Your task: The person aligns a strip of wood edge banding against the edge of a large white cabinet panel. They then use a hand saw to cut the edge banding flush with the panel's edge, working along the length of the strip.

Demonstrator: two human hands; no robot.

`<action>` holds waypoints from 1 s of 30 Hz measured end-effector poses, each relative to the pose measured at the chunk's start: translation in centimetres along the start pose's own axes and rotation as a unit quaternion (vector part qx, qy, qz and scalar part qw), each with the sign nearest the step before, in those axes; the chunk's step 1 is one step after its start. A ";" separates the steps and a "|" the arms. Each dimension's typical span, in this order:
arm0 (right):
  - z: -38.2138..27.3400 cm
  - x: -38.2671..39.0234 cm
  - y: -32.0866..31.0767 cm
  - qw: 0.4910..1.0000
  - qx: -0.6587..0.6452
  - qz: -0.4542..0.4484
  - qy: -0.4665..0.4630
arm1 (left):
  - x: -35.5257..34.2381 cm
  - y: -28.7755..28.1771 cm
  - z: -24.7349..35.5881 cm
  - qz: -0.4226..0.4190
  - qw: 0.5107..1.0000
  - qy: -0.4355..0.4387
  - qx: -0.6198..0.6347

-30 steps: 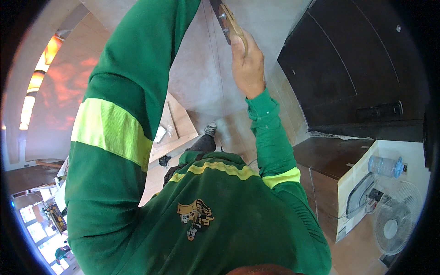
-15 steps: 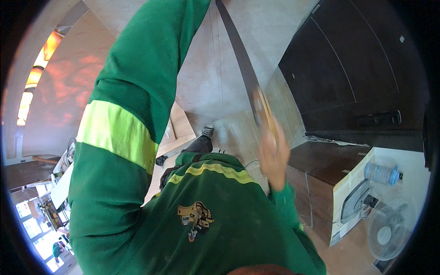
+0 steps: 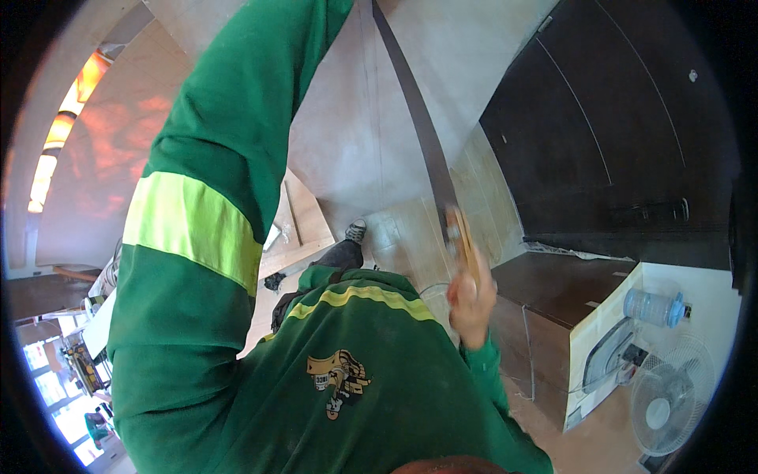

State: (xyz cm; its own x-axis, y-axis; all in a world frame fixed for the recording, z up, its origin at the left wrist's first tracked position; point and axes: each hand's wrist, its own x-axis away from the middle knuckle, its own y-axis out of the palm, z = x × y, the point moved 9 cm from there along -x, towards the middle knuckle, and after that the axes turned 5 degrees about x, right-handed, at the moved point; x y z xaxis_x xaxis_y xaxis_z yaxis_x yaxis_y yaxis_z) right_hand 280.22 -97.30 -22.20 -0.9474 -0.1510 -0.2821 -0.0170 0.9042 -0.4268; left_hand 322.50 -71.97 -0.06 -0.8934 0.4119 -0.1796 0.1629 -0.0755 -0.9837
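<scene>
My right hand point(image 3: 472, 310) is closed around a slim wooden-handled tool point(image 3: 467, 251). The tool's working end is blurred, so I cannot make out its exact kind. It meets the lower end of a long dark grey strip point(image 3: 416, 107), which hangs in a curve from the top edge of the view. My left arm, in a green sleeve point(image 3: 213, 134) with a yellow band, reaches up along the left side. Its hand lies beyond the top edge, so what it holds is hidden.
Dark brown panels point(image 3: 564, 118) stand at the right, above a brown box-like cabinet point(image 3: 553, 288). Beside it are a blue water bottle point(image 3: 651, 306) and a white fan point(image 3: 659, 403). Pale boards point(image 3: 304, 217) lie left of my shoe point(image 3: 355, 231). Someone in green point(image 3: 96, 426) appears far left.
My right hand and the tool have moved down a little, toward my body, to the strip's lower end. My raised left arm has shifted slightly left.
</scene>
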 end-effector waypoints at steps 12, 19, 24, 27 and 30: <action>-2.2 -20.5 8.6 0.991 -0.050 0.073 -0.105 | 0.4 -0.2 0.0 -0.021 0.999 0.000 0.038; 0.9 -0.5 0.9 0.998 -0.004 -0.021 0.052 | 1.0 -0.6 0.4 -0.008 0.999 -0.017 0.027; -1.3 -1.6 0.1 0.999 0.007 -0.024 0.046 | 1.1 -0.8 0.7 0.006 0.999 -0.028 0.015; -2.3 -13.9 5.6 0.999 -0.025 0.008 -0.029 | 1.0 -0.6 0.9 0.015 0.999 0.001 0.038; -3.3 -20.9 8.8 0.980 -0.058 0.100 -0.160 | 0.8 -0.6 0.5 0.018 1.000 -0.001 0.022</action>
State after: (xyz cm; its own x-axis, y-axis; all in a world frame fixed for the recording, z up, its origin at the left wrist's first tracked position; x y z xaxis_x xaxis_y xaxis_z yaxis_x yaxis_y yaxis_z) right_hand 298.78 -84.88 -17.20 -0.7873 -0.0667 -0.6129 0.1046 0.9653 -0.2394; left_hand 321.48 -72.01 0.35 -0.8884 0.4055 -0.2151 0.1765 -0.1310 -0.9756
